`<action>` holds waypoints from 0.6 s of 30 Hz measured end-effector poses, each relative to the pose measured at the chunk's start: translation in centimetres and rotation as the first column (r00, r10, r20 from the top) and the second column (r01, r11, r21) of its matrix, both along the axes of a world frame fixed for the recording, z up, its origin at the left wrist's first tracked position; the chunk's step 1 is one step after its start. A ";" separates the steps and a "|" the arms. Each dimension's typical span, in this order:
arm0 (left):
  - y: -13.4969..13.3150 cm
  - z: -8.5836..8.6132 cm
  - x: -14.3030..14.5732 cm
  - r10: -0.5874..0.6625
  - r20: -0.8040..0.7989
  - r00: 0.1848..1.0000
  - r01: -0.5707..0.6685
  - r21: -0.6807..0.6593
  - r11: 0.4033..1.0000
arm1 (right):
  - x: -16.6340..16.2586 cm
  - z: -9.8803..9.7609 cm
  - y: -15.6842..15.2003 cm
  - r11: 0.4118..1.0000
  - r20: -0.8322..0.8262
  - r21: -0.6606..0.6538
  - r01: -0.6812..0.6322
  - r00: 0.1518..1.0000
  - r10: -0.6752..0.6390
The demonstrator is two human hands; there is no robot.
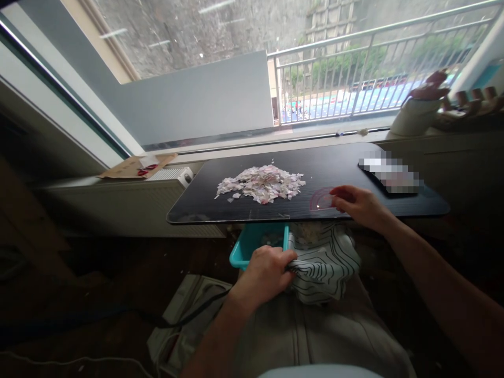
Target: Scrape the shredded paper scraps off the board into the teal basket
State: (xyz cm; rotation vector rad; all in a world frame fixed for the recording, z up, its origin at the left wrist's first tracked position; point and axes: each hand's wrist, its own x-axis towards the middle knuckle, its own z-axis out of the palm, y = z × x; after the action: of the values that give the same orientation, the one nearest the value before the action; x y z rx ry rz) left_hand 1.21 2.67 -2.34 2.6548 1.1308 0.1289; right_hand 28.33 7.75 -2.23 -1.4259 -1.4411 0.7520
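My left hand [270, 270] is closed on the edge of a white cloth bag [328, 268] with wavy black lines, below the table's front edge. Beside it sits a turquoise plastic bin [240, 254], with some pale bits inside. Over the black tabletop [197, 202], my right hand [352, 202] pinches a clear protractor [321, 199] with reddish markings, which is at or just above the surface. To its left lies a heap of torn paper scraps [268, 184]. What the bag holds shows only in part.
A dark flat object with a blurred-out top [394, 173] lies at the table's right. Behind are a window with a railing [370, 68] and a white pot [413, 113]. Brown cardboard [134, 170] rests above a radiator [169, 178] at left.
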 end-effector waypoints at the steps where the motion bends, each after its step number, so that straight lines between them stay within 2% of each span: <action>1: 0.0 0.0 0.0 0.002 -0.001 1.000 -0.002 0.002 1.000 | 0.0 0.0 0.1 1.000 0.000 -0.006 -0.008 1.000 0.008; 4: -0.1 -0.1 0.0 0.007 0.001 1.000 -0.007 0.003 1.000 | 0.1 -0.1 0.2 0.998 0.020 -0.034 -0.059 0.998 0.060; 12: -0.3 -0.5 -0.2 0.025 0.010 1.000 -0.025 0.012 1.000 | 0.3 -0.4 0.2 0.999 0.049 0.012 -0.053 0.997 0.052; 15: -0.4 -0.6 -0.2 0.038 0.001 0.999 -0.038 0.012 0.999 | 0.3 -0.3 1.6 0.998 0.059 0.068 -0.015 0.998 0.011; 18: -0.5 -0.8 -0.2 0.050 -0.011 0.999 -0.050 0.003 0.999 | -0.3 -0.3 4.2 0.987 0.062 0.145 0.062 0.996 -0.071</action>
State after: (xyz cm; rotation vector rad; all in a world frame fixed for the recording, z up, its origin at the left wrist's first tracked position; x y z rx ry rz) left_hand 1.03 2.21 -3.09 2.6333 1.2014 0.1256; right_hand 28.02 11.97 -2.58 -1.3922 -1.4612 0.5520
